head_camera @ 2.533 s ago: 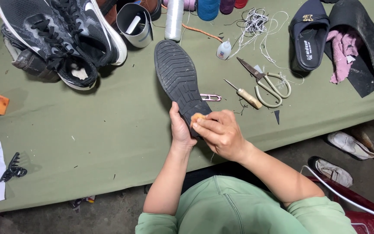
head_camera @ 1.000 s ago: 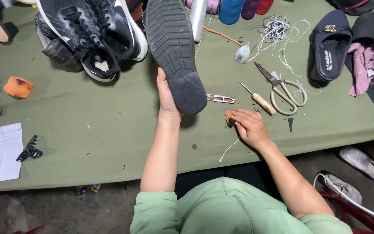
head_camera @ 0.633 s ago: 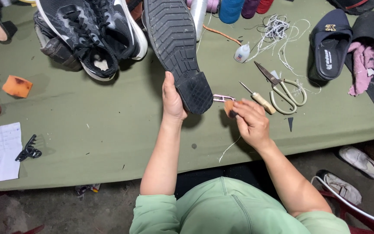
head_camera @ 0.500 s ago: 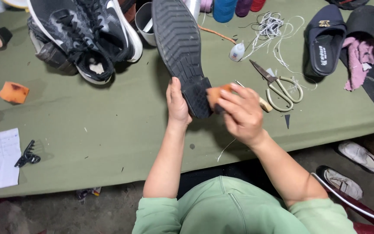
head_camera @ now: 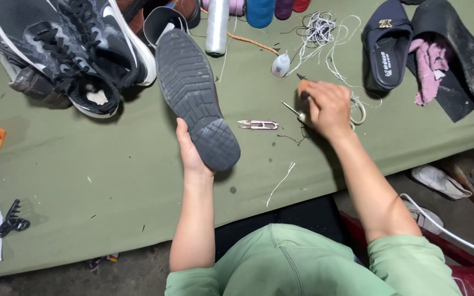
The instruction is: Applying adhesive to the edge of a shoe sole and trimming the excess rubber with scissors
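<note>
Left hand [head_camera: 190, 151] fingers wrapped round heel of upturned dark shoe [head_camera: 196, 98], right hand [head_camera: 327, 107] pinching small orange piece [head_camera: 303, 87] beside scissors [head_camera: 352, 109], thread snips [head_camera: 259, 125] between, green cloth tabletop [head_camera: 111, 192], thread cones [head_camera: 259, 8] along far edge.

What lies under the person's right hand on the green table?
Under the right hand an awl's metal tip and pale scissor loops poke out. An orange piece sits at the fingertips. The scissor blades and awl handle are covered.

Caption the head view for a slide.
Left hand holds a shoe sole-up; right hand reaches among tools on the green table.
</note>
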